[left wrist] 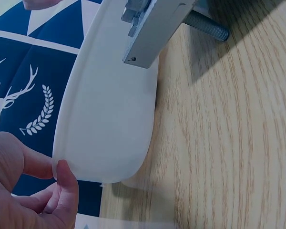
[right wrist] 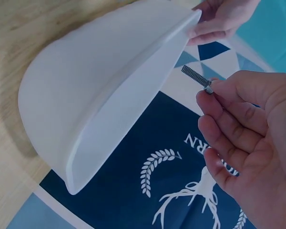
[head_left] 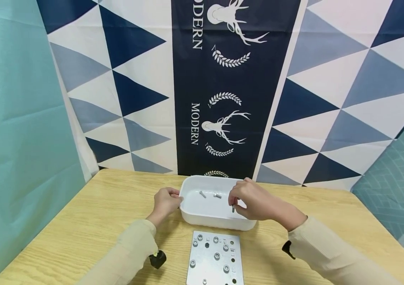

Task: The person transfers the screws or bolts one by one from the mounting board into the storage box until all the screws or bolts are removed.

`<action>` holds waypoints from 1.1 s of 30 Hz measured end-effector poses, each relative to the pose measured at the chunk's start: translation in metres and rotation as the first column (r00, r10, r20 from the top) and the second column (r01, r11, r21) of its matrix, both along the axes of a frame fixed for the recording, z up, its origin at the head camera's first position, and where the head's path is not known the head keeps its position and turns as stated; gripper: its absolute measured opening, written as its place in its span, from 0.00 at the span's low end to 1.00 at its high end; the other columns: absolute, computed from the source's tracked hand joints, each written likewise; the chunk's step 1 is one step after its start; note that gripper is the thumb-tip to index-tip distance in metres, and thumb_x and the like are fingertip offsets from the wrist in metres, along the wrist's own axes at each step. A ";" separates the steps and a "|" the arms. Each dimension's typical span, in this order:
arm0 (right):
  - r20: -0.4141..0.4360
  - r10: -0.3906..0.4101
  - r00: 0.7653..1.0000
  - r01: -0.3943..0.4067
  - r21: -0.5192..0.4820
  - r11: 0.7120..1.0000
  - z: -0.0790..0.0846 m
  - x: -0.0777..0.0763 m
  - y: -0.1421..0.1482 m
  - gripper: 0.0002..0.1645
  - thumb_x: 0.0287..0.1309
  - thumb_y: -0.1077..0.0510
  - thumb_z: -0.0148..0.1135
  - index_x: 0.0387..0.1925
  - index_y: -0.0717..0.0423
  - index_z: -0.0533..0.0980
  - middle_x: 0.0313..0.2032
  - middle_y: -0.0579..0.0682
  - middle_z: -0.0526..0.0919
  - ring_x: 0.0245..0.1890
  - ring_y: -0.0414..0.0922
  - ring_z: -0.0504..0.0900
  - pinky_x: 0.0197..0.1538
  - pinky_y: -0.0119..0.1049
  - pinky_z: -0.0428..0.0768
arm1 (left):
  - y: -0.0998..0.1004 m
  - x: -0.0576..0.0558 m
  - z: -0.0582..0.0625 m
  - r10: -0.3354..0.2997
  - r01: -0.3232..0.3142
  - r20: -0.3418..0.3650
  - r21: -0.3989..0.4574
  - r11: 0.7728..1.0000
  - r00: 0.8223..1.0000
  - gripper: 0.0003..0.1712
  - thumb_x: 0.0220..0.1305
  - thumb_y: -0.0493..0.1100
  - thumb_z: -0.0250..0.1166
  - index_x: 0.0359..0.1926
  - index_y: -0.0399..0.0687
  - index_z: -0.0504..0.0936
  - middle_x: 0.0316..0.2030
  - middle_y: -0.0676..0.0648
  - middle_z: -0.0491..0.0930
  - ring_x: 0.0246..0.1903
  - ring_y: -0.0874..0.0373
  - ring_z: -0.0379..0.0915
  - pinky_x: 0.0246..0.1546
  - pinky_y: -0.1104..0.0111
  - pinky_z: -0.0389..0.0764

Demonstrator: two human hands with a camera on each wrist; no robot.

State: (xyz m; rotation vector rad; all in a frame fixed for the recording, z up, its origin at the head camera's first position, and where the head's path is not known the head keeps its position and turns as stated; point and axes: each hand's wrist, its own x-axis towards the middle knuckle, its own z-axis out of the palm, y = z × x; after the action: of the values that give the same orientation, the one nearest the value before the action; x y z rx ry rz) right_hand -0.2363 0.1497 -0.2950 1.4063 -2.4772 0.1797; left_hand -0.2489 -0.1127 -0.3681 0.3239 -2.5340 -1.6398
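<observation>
Plainly, my feed showed the left hand (head_left: 165,202) pinching the left rim of the white bin (head_left: 219,222), while the right hand (head_left: 257,200) pinched one bolt (right wrist: 195,76) by its head over the bin's right end, threads exposed. Two more bolts (head_left: 202,194) lay on the bin floor. I saw the bin near the back edge of the table (head_left: 116,206), wood stretching wide to either side; only a narrow strip separated its near wall from the metal plate (head_left: 207,270). Behind, I read "MODERN" in white, printed sideways beside stag heads (head_left: 216,126) on the dark panel (head_left: 187,87).
</observation>
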 end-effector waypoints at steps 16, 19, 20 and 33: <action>0.078 -0.059 0.995 0.058 0.014 0.998 0.001 -0.033 0.000 0.07 0.46 0.67 0.67 0.26 0.51 0.83 0.25 0.41 0.85 0.28 0.39 0.79 0.37 0.32 0.76 | 0.002 -0.001 0.002 0.013 -0.013 -0.003 -0.011 1.000 1.000 0.12 0.55 0.32 0.66 0.42 0.32 0.81 0.33 0.40 0.81 0.29 0.57 0.77 0.28 0.72 0.83; 0.088 -0.070 0.994 0.068 0.027 0.997 0.004 -0.039 -0.002 0.07 0.47 0.66 0.67 0.26 0.51 0.82 0.25 0.41 0.84 0.28 0.40 0.79 0.36 0.31 0.76 | 0.002 -0.001 0.002 0.023 -0.023 -0.010 -0.016 1.000 1.000 0.11 0.55 0.32 0.66 0.41 0.32 0.81 0.32 0.40 0.82 0.29 0.57 0.77 0.27 0.72 0.83; 0.090 -0.073 0.993 0.071 0.031 0.997 0.005 -0.041 -0.003 0.07 0.47 0.66 0.67 0.25 0.51 0.82 0.25 0.41 0.84 0.28 0.39 0.78 0.36 0.31 0.76 | 0.001 -0.001 0.002 0.025 -0.025 -0.010 -0.019 1.000 1.000 0.11 0.55 0.32 0.66 0.41 0.32 0.82 0.32 0.40 0.82 0.29 0.57 0.77 0.27 0.72 0.83; 0.171 -0.094 0.981 0.086 0.052 0.995 0.010 -0.070 -0.017 0.07 0.47 0.68 0.63 0.25 0.53 0.83 0.25 0.44 0.86 0.25 0.37 0.79 0.31 0.25 0.79 | 0.001 0.000 0.000 0.004 -0.005 -0.015 -0.029 1.000 1.000 0.13 0.55 0.32 0.66 0.42 0.30 0.81 0.32 0.39 0.82 0.28 0.57 0.78 0.28 0.70 0.84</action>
State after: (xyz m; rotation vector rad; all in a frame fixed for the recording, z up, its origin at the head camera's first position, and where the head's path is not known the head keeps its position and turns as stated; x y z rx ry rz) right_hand -0.3062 0.1328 -0.2852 1.3442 -2.6956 0.2387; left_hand -0.2487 -0.1117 -0.3686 0.3131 -2.5414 -1.5964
